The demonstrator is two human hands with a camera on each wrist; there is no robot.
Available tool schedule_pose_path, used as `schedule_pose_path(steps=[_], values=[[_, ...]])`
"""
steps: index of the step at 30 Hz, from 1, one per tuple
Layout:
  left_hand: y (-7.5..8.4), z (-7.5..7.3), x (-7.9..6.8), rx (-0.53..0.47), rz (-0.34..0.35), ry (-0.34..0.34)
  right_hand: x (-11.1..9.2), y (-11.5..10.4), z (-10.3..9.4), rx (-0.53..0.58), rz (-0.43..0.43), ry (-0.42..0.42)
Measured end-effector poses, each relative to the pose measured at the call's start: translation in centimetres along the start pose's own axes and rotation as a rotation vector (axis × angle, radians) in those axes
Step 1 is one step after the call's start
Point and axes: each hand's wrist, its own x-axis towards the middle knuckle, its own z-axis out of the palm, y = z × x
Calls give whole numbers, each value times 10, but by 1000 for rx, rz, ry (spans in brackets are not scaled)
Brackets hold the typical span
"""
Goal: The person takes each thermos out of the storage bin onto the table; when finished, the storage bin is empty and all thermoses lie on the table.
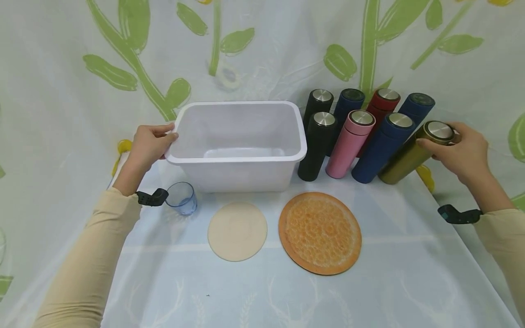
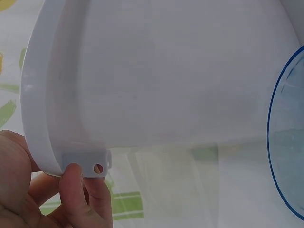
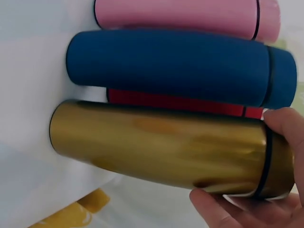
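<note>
My left hand (image 1: 151, 145) pinches the left end of the rim of a white plastic tub (image 1: 236, 175). In the left wrist view its thumb and fingers (image 2: 73, 194) hold a small tab with a hole under that rim. Over at the right, my right hand (image 1: 465, 148) grips a gold thermos flask (image 1: 404, 157) near its steel-topped lid. The right wrist view has the thumb and fingers around the upper end of the gold flask (image 3: 161, 147), beside a blue thermos flask (image 3: 166, 66). Its base appears to rest on the table.
Right of the tub stand two rows of flasks, including a black flask (image 1: 317, 148), a pink flask (image 1: 348, 148) and a red flask (image 1: 381, 107). A blue glass (image 1: 182, 200) stands at front left. Nearer lie a beige round mat (image 1: 237, 232) and a bread-patterned round mat (image 1: 321, 232).
</note>
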Motion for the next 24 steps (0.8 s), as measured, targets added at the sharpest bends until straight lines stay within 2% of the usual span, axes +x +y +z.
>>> schedule_pose_path(steps=[5, 11, 17, 24], values=[[-1, 2, 0, 1, 4, 0, 11, 8, 3, 169, 19, -10], [0, 3, 2, -17, 22, -3, 17, 11, 5, 194, 19, -19], [-1, 3, 4, -17, 23, -17, 17, 13, 8, 158, 26, -39], [0, -2, 4, 46, 44, -42, 7, 13, 10, -54, 55, -80]])
